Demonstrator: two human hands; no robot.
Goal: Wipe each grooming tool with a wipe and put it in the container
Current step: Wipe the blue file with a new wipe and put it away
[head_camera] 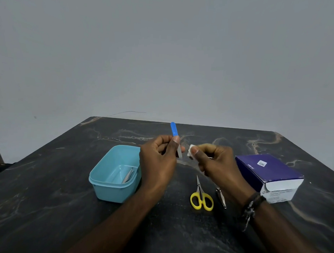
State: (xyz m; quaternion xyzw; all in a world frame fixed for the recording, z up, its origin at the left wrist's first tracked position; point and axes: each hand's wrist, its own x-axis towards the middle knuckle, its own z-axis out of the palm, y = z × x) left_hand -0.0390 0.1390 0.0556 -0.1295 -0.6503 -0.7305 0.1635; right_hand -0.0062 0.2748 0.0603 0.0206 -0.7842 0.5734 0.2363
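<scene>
A blue-handled nail file (174, 135) is pinched upright by the left hand (158, 160), just left of the wipe (191, 151) pinched in the right hand (216, 163), right of the container (110, 189).

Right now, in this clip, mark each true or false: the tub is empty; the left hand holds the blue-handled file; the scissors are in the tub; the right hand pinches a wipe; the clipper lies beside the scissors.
1. The tub is empty. False: tweezers lie inside.
2. The left hand holds the file. True.
3. The scissors are in the tub. False: they lie on the table.
4. The right hand pinches a wipe. True.
5. The clipper lies beside the scissors. True.
</scene>
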